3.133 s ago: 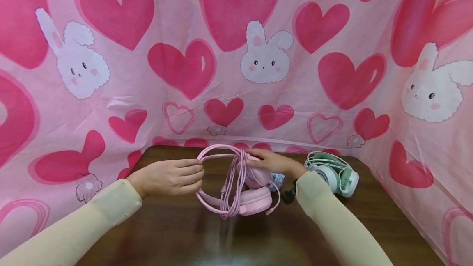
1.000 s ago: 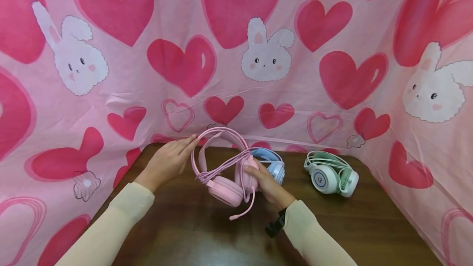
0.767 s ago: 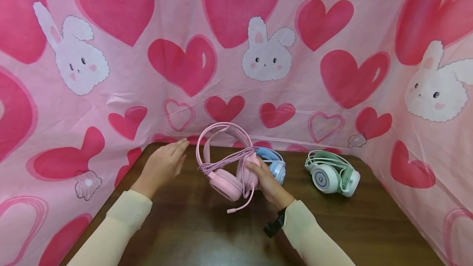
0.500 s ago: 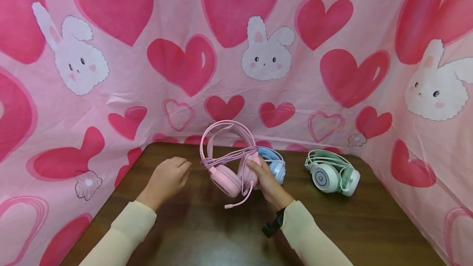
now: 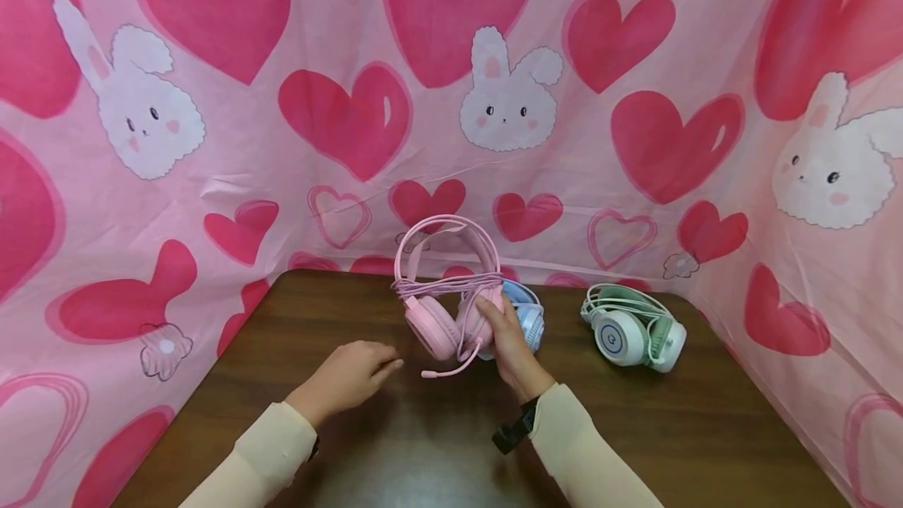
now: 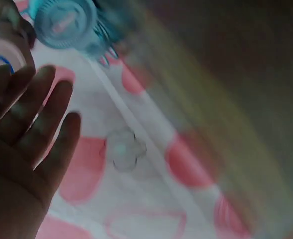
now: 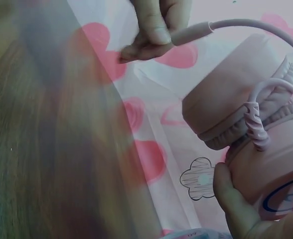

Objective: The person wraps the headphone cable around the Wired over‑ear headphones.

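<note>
A pink headset (image 5: pixel 432 329) is held upright above the table, its cable (image 5: pixel 447 284) wound across below the headband. My right hand (image 5: pixel 515 355) grips its right ear cup, thumb on the near side. In the right wrist view, that thumb (image 7: pixel 231 199) lies against the cup bearing a blue ring logo. The boom microphone (image 5: pixel 440 374) points toward my left hand (image 5: pixel 349 379), whose loosely bent fingers are just left of its tip in the head view. In the left wrist view, the left hand's fingers (image 6: pixel 42 119) are extended. From the right wrist, the microphone (image 7: pixel 192 34) overlaps those fingertips.
Behind the right hand, a blue headset (image 5: pixel 534 324) lies on the dark wooden table (image 5: pixel 282 328). Farther right lies a white and green headset (image 5: pixel 624 334) with its cable wrapped round. A pink heart-and-rabbit cloth (image 5: pixel 437 147) hangs round the back and sides.
My left hand has let go of the headband and come down and right toward the microphone tip. My right hand has turned the pink headset upright and raised it slightly.
</note>
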Tool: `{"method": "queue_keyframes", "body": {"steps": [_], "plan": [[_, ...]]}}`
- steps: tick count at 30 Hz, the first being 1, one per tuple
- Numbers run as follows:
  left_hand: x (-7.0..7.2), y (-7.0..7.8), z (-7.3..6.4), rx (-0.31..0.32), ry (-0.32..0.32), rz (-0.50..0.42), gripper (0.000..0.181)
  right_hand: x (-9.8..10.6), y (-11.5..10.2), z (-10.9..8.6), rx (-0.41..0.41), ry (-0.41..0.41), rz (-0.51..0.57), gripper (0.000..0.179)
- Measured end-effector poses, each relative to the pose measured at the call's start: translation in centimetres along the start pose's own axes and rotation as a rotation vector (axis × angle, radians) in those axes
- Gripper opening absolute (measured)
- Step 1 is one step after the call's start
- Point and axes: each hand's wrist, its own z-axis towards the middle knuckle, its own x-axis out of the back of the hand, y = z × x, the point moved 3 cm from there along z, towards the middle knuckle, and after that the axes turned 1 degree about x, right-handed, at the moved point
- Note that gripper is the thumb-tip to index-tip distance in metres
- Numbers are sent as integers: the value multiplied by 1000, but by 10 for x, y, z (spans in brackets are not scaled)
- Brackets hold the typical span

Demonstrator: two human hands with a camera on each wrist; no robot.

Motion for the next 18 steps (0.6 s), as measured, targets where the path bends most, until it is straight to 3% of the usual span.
{"method": "queue_keyframes", "body": {"steps": [3, 6, 13, 16, 18], "plan": [[-13, 10, 0, 100, -103, -167, 27, -1, -1, 0, 21, 22, 21, 48], [-24, 20, 0, 181, -146, -340, 35, -2, -2, 1, 32, 36, 30, 52], [-30, 36, 4, 396, -84, -765, 32, 0, -1, 2, 15, 80, 8, 58], [-28, 38, 6, 458, -46, -847, 35, 2, 0, 3, 3, 95, 6, 60], [-28, 38, 7, 479, -34, -844, 37, 2, 1, 3, -5, 98, -8, 63]]}}
